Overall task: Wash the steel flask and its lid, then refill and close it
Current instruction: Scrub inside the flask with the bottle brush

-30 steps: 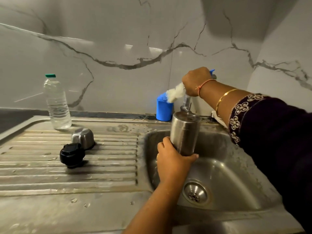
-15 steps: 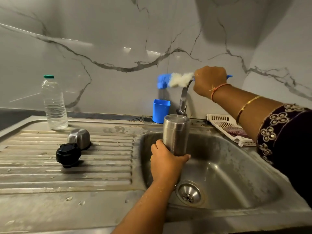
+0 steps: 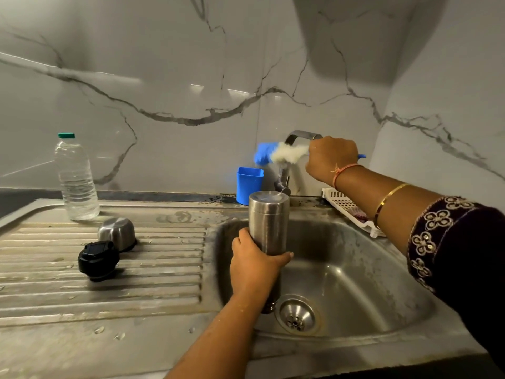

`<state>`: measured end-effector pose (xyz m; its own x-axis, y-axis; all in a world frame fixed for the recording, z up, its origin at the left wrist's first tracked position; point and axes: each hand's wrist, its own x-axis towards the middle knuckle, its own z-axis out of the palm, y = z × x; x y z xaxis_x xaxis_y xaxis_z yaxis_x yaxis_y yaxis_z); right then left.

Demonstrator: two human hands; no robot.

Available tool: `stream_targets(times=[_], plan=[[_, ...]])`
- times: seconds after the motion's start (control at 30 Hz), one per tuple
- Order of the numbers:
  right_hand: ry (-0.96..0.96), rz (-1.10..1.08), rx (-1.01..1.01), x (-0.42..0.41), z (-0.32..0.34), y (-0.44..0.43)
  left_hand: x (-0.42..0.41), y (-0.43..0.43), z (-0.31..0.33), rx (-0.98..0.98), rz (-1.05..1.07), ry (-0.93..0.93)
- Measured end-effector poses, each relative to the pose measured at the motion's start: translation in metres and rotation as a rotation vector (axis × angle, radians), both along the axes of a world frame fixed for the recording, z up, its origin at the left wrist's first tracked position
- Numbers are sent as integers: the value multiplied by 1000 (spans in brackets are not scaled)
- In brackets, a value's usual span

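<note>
My left hand point(image 3: 255, 262) grips the steel flask point(image 3: 269, 222) round its middle and holds it upright over the sink basin point(image 3: 355, 283). My right hand point(image 3: 329, 158) holds a bottle brush point(image 3: 281, 154) with a white and blue head, level with the tap point(image 3: 296, 138) and above the flask. A black inner lid point(image 3: 98, 259) and a steel cup lid point(image 3: 117, 233), mouth down, lie on the ribbed drainboard point(image 3: 109, 283) to the left.
A plastic water bottle point(image 3: 76, 179) with a green cap stands at the back left of the drainboard. A blue holder point(image 3: 248, 184) sits against the wall behind the sink. A white plastic tray point(image 3: 347, 207) lies at the sink's right rear rim.
My right hand has lifted the brush away from the flask's mouth, up beside the tap. The flask in my left hand has stayed nearly still.
</note>
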<state>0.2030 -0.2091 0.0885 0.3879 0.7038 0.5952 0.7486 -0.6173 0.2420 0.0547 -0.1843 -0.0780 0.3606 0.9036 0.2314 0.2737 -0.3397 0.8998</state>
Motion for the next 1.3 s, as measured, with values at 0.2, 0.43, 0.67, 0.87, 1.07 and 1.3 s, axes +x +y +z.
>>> stream_targets(times=[0.2, 0.43, 0.67, 0.87, 1.07, 1.3], plan=[[266, 45, 87, 14, -7, -42, -3, 0, 1, 35, -24, 18], [319, 156, 56, 3, -21, -161, -5, -1, -1, 51, -25, 36], [362, 135, 28, -7, -26, -231, -8, 0, -2, 49, 15, 66], [325, 78, -25, -12, -31, -226, -6, -6, -1, 97, -69, 107], [362, 115, -20, -13, -36, -228, -8, -3, 0, 56, -45, 89], [402, 143, -17, -19, -40, -226, -8, 2, 2, 36, 14, 71]])
